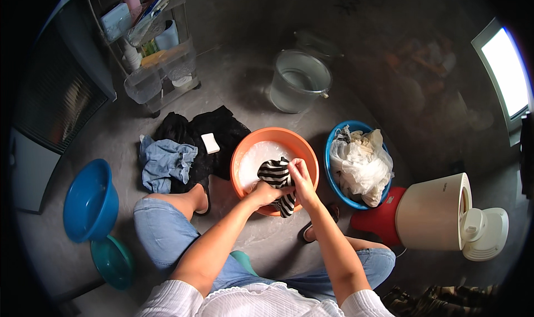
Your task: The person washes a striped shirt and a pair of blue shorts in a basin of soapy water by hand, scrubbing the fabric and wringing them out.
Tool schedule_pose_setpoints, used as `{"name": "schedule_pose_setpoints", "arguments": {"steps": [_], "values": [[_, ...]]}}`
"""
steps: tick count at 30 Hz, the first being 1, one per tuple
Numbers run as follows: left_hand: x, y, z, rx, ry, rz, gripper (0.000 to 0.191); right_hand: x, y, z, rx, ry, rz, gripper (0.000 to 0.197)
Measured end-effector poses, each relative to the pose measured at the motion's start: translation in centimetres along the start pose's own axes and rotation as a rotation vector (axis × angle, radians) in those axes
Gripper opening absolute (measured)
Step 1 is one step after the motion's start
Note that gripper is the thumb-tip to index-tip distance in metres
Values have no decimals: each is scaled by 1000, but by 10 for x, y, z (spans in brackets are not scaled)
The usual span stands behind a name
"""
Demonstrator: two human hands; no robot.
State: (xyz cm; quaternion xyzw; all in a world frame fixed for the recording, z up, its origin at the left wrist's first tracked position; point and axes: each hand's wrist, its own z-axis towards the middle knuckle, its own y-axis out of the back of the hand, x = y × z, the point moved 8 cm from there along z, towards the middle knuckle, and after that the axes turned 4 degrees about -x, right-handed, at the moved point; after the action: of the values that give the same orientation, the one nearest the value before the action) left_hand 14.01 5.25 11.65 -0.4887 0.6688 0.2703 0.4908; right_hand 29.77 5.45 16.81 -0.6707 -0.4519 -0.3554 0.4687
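Over an orange plastic basin (309,143) on the floor before me, I hold a black-and-white striped cloth garment (273,169). My left hand (263,193) grips its lower part near the basin's front side. Higher and to the right, my right hand (301,179) pinches the garment's edge between thumb and fingers. One striped end hangs down by the basin's front rim. White suds (259,155) cover the water inside. Part of the garment is hidden behind my hands.
Left of the basin lie black clothes (221,123), a white soap bar (210,143) and denim (167,160). A blue basin (328,171) holds white laundry (359,164) at right, beside a red-and-cream spin dryer (429,212). A clear bucket (288,95) and shelf rack (173,95) stand beyond.
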Motion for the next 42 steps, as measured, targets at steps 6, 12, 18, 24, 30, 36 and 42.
{"name": "schedule_pose_setpoints", "arguments": {"steps": [6, 12, 18, 24, 30, 36, 42], "values": [[1, -31, 5, 53, 188, -960, 36, -36, 62, -61, 195, -112, -334, 90], [52, -31, 16, 76, 322, -1140, 46, 2, 103, -22, -235, 18, -102, 46], [87, -13, -13, -14, 414, -1169, 77, 23, -99, -96, 176, 683, -1176, 41], [92, -89, -5, -250, 697, -1058, 58, 6, -4, -29, -227, 405, -1409, 44], [117, -67, 18, -161, 517, -1087, 49, 5, 8, -16, -111, 357, -861, 35], [123, -35, -2, -105, 463, -984, 58, -13, -69, -46, -93, 403, -1128, 33], [57, -90, -18, 214, 306, -928, 97, 5, 55, 49, -188, 20, -673, 53]]}}
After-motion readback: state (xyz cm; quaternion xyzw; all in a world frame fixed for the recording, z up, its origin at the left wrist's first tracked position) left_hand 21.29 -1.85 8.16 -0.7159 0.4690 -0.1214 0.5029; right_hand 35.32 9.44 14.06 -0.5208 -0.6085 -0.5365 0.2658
